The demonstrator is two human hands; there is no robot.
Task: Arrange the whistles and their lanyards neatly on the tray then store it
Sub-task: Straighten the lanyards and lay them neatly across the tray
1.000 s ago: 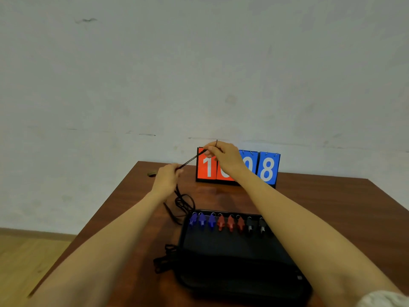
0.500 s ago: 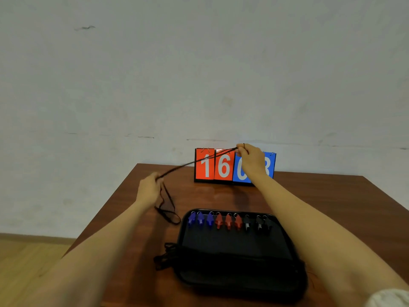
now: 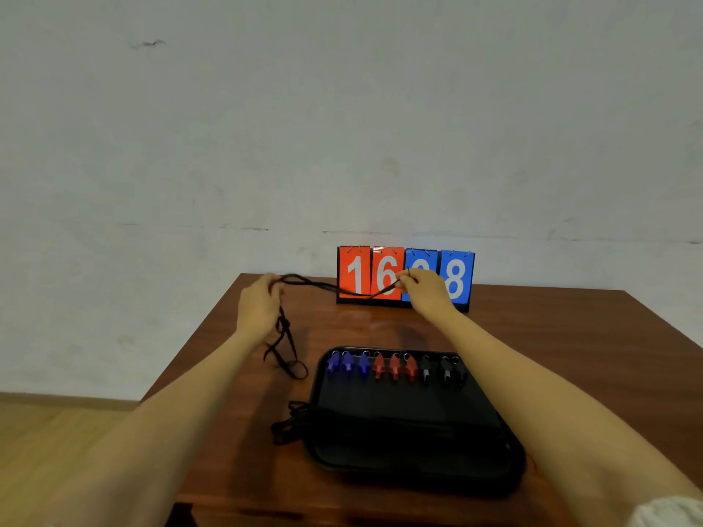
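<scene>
One thin black cord lanyard (image 3: 353, 295) is pinched by left hand (image 3: 258, 306) and right hand (image 3: 426, 290); taut before, its span now sags.

Looks like a sports equipment room: a flip scoreboard (image 3: 353, 275) stands on a wooden table (image 3: 551, 355) against a bare, scuffed wall (image 3: 342, 108), with coloured whistles (image 3: 395, 365) lined on a tray (image 3: 380, 465).

The tray (image 3: 509, 462) sits on the table (image 3: 570, 355), towards its near edge. A row of whistles (image 3: 395, 367) lies along the tray's far side. A bundle of lanyards (image 3: 289, 424) spills over its left rim. Behind the tray stands the scoreboard (image 3: 460, 275). In front of the scoreboard, 1 lanyard (image 3: 342, 292) spans from the left hand (image 3: 256, 310) to the right hand (image 3: 426, 290).
</scene>
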